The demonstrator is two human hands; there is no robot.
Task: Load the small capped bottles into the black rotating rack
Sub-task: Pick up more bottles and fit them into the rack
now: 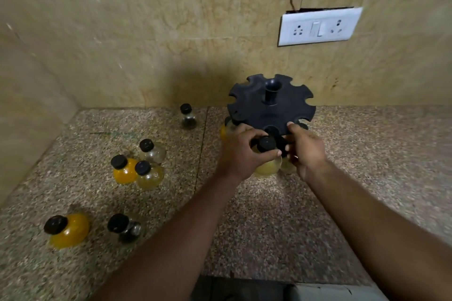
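The black rotating rack [252,102], a notched disc with a centre post, stands at the back of the stone counter [269,215]. My left hand [241,153] grips a pale yellow bottle with a black cap [266,143] just under the rack's front notch. My right hand [305,148] holds the rack's front edge, thumb on top of the disc. A yellow bottle [223,129] hangs at the rack's left side, partly hidden. Several loose bottles stand to the left: a cluster of three [137,166], a dark one [188,117] by the wall.
Near the front left an orange bottle [68,228] and a dark bottle [126,227] stand on the counter. Tiled walls close the back and left. A white socket plate [318,27] hangs on the back wall above the rack.
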